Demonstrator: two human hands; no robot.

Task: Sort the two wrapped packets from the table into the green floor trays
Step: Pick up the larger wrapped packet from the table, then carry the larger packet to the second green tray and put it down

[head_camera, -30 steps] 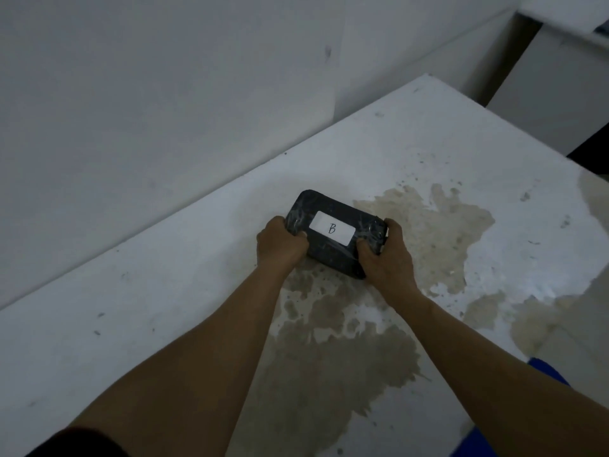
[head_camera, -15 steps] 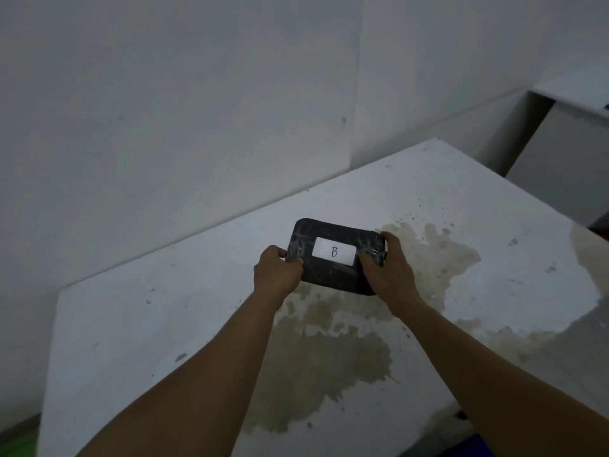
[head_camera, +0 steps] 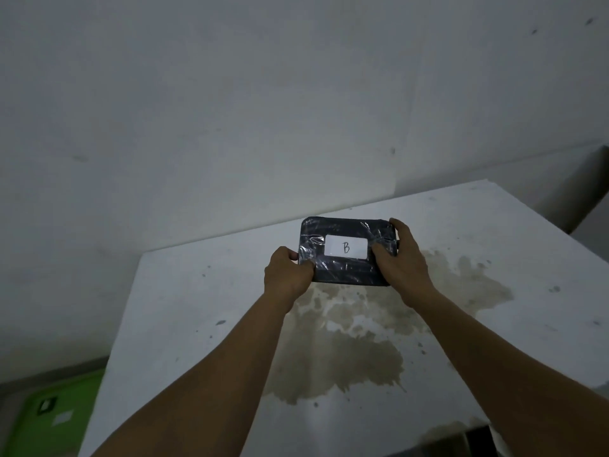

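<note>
- While you held the packet [head_camera: 346, 250] up above the counter [head_camera: 494, 245], both hands were closed on it: your left hand [head_camera: 287, 275] clamped its lower left corner, your right hand [head_camera: 400, 262] wrapped its right end.
- The grip was tight on both sides, thumbs on the front face, the other fingers out of sight behind, so nothing else was in either hand.
- The packet sat between your hands, flat face toward you, its white label [head_camera: 346, 247] marked B showing in the gap between the thumbs.
- The dark body kept its rectangle with no sag between the holds, so it likely handled as stiff and fairly solid; its weight could not be told.
- The clear wrap [head_camera: 379, 235] was glossy and wrinkled, so it probably slid under dry skin; holding the two short ends, as you did, suited it better than pinching the film.
- A green tray [head_camera: 52, 420] showed on the floor at lower left, well apart from the packet, with a small tag I could not read.
- No second packet was in view.
</note>
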